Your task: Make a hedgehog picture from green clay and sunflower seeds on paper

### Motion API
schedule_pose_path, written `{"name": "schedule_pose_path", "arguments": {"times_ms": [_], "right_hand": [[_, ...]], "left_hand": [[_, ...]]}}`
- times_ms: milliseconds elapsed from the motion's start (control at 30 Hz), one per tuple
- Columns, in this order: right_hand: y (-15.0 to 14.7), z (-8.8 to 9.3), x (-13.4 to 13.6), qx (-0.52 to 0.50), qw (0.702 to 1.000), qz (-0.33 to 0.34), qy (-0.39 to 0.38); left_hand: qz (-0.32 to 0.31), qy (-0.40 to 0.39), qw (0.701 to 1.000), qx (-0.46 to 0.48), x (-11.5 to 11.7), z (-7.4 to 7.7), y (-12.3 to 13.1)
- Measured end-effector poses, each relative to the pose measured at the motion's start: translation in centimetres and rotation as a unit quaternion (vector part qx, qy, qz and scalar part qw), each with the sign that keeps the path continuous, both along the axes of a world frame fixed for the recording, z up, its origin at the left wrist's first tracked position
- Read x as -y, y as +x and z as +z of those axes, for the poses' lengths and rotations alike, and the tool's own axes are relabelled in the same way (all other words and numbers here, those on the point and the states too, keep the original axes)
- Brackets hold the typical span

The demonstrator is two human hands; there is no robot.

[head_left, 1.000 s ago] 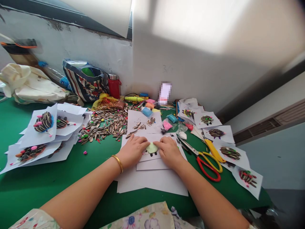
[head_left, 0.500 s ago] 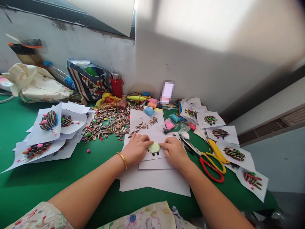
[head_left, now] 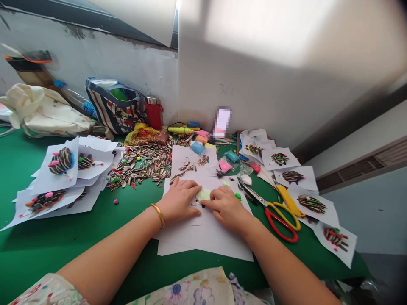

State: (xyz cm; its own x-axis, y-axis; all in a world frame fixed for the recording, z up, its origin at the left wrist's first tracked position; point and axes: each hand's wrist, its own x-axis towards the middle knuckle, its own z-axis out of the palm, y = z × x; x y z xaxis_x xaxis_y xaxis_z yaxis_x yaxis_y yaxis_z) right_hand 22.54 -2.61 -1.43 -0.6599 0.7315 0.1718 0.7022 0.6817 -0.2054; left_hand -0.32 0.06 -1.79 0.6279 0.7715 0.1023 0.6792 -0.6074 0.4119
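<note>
A flat, pale green clay shape [head_left: 202, 194] lies on a white sheet of paper [head_left: 184, 231] in front of me. Small dark marks show at its lower edge, partly covered by my fingers. My left hand [head_left: 182, 201] rests spread on the paper, its fingertips at the left side of the clay. With index finger extended, my right hand [head_left: 231, 209] touches the clay's lower edge; its other fingers are bent and cover the right side. Beyond my right fingers are bits of green clay [head_left: 238, 196]. Neither hand holds anything.
Scissors [head_left: 270, 206] and a yellow utility knife [head_left: 288, 200] lie to the right. Sunflower seeds [head_left: 146, 163] are heaped at back left. Seed pictures on paper [head_left: 62, 161] lie left, with more pictures [head_left: 311, 203] right. Clay packets [head_left: 232, 157] and a red bottle [head_left: 154, 113] stand behind.
My right hand has shifted left and over the clay, its index finger now at the lower edge. My left thumb has spread out below the clay. Green bits now show beyond my right hand.
</note>
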Motion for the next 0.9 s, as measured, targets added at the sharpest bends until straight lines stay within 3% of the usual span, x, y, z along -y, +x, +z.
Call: {"name": "schedule_pose_path", "arguments": {"times_ms": [633, 900], "right_hand": [[-0.5, 0.0, 0.0, -0.012, 1.000, 0.007, 0.011], [0.3, -0.4, -0.7, -0.089, 0.993, -0.072, 0.018]], "left_hand": [[0.000, 0.002, 1.000, -0.002, 0.0, 0.0, 0.0], [-0.003, 0.000, 1.000, 0.007, -0.1, -0.3, 0.0]]}}
